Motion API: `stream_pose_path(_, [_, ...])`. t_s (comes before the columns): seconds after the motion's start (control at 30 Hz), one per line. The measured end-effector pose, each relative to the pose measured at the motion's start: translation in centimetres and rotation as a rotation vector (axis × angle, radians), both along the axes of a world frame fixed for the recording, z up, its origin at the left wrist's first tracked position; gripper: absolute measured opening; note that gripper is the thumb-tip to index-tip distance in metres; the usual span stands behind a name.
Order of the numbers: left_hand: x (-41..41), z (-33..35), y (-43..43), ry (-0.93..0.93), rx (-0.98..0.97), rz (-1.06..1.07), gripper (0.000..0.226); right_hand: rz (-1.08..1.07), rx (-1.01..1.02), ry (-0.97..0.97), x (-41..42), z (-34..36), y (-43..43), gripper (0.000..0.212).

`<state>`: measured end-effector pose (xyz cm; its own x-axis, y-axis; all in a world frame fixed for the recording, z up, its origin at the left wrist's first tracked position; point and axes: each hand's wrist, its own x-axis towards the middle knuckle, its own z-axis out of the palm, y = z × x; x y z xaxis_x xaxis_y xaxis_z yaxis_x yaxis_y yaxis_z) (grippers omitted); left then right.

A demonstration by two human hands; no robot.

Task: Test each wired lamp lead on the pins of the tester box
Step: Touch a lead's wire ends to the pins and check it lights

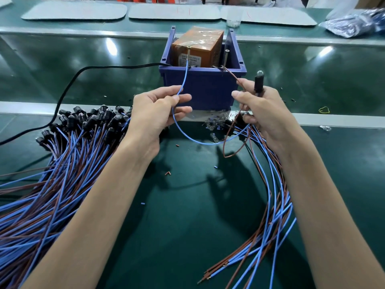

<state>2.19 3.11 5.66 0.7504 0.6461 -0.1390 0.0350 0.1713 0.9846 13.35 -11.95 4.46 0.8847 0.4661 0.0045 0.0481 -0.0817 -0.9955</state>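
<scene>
The tester box is a blue bin (200, 88) holding an orange transformer (198, 46), with a left screw pin (189, 52) and a right screw pin (226, 57) sticking up. My left hand (160, 113) pinches a blue wire (183, 80) whose tip touches the left pin. My right hand (262, 109) pinches the brown wire (232, 75), which reaches the right pin's base, and also grips a black lamp holder (259, 84) with a clear bulb on top. The bulb does not look lit. More leads hang from my right hand.
A big pile of blue and brown wired lamp leads (62, 155) lies at the left. A black power cable (83, 78) runs from the bin to the left. Loose bulbs (214, 124) and wire scraps lie in front of the bin. White mats (175, 12) are beyond.
</scene>
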Motion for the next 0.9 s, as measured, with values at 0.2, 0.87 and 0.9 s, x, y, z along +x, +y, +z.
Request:
stream_pose_path(0.2, [0.02,-0.03,-0.05,0.014,0.008,-0.005,0.023,-0.012,0.015,-0.001,0.23,-0.22,-0.03,0.026])
stream_pose_path(0.87, [-0.1,0.03,0.29,-0.043,-0.062,0.056,0.023,-0.096,0.004,-0.047,0.37,-0.11,-0.22,0.042])
stream_pose_path(0.9, [-0.09,0.04,0.3,-0.046,-0.064,0.061,0.023,-0.091,-0.002,-0.048,0.28,-0.02,-0.14,0.036])
